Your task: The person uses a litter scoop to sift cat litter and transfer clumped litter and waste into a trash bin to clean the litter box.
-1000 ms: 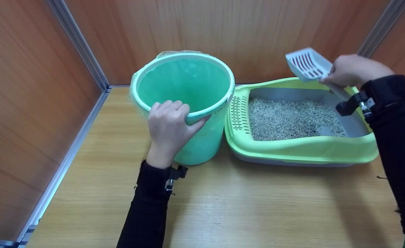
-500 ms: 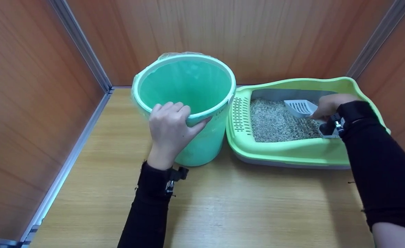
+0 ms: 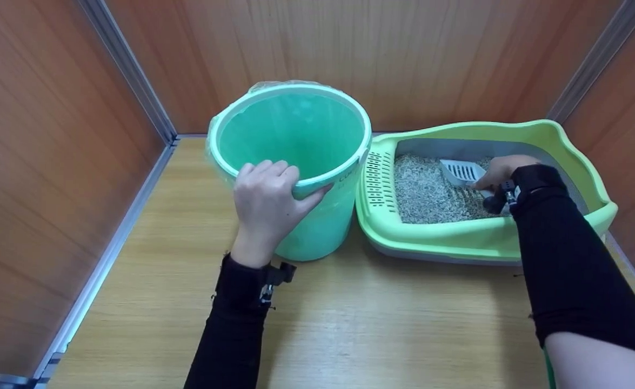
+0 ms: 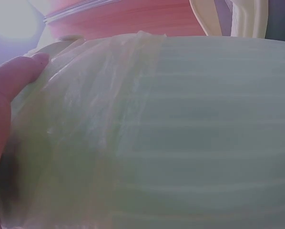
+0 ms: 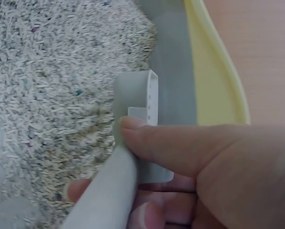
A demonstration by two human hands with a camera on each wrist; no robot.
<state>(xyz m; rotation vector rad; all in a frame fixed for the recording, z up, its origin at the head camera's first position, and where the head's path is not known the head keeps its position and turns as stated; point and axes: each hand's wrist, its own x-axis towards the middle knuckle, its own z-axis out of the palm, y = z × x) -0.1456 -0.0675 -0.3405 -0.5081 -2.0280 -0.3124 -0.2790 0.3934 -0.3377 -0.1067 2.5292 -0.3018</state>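
Note:
My left hand (image 3: 266, 202) grips the near rim of a green trash bin (image 3: 317, 232), thumb along its outside. A clear plastic liner (image 4: 90, 105) is folded over the bin's rim, wrinkled in the left wrist view. Inside the litter box (image 3: 447, 237), right of the bin, my right hand (image 3: 503, 168) holds a pale slotted litter scoop (image 3: 460, 172) low at the litter (image 3: 425, 189). The right wrist view has the thumb pressed on the scoop's handle (image 5: 106, 191) with the other fingers curled beneath. Whether the scoop's edge is buried cannot be told.
Wood-grain panels (image 3: 360, 59) stand behind and at both sides, joined by metal corner strips (image 3: 128, 70). The bin and the litter box stand side by side on a wooden surface (image 3: 376, 324). A perforated ledge (image 3: 380, 183) forms the box's left end.
My right hand has brought the scoop down from above the box's back rim to the litter, then slightly left. My left hand keeps its hold on the bin.

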